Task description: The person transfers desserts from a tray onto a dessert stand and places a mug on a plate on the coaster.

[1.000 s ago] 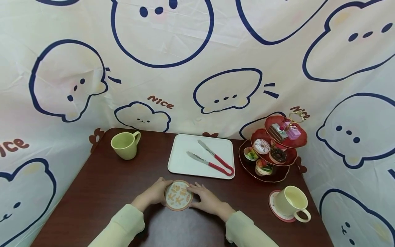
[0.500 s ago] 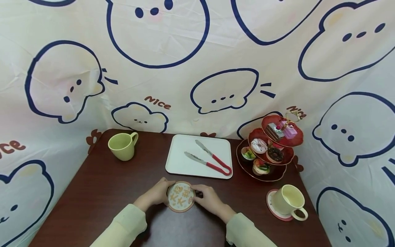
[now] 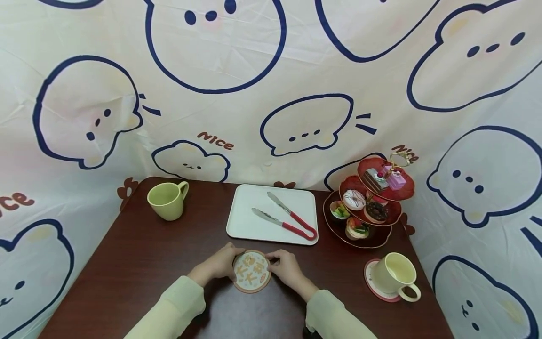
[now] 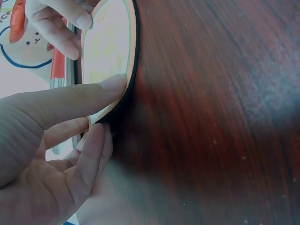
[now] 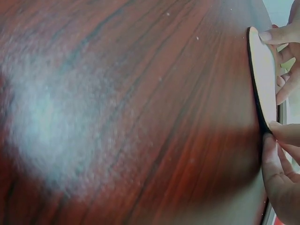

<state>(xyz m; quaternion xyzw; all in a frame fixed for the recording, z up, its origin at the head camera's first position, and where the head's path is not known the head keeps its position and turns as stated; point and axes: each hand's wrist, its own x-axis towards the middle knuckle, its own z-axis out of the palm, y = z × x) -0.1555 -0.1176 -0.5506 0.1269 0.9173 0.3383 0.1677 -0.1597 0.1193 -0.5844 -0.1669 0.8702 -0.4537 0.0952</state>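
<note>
A round coaster [image 3: 251, 271], pale with orange figures and an orange-brown rim, lies between my two hands at the front of the table. My left hand [image 3: 218, 264] pinches its left edge, thumb on the patterned face and fingertips beneath the dark underside, as the left wrist view shows. On the opposite edge, my right hand [image 3: 289, 270] holds the rim between thumb and finger. Seen from the right wrist, the coaster [image 5: 263, 75] is tilted, its black edge toward the camera.
Behind the hands is a white tray [image 3: 245, 207] bearing red-handled tongs [image 3: 292, 227]. A green mug [image 3: 166, 201] stands at back left. A three-tier stand [image 3: 391, 217] with cakes and donuts is at back right, and a cream mug [image 3: 394, 272] sits on another coaster [image 3: 371, 280] near the right edge.
The coaster has shifted slightly right with both hands. My right hand's spread fingers have closed into a pinch on its right edge. The head view has turned a little right.
</note>
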